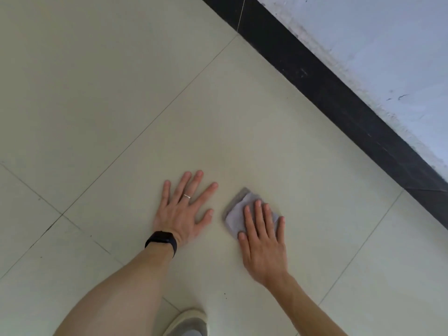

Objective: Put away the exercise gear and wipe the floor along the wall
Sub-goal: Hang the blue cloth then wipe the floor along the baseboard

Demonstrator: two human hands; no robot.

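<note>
Grey cloth point(238, 210) flat on the tiled floor point(121, 93), near the black baseboard point(339, 98).
I see my right hand point(263, 241) pressing it down, fingers straight; my left hand point(181, 209) rests beside it, fingers spread, holding nothing.

Open floor point(109, 93) runs left and ahead; the black skirting point(327, 93) and wall point(388, 44) bound the right.
</note>
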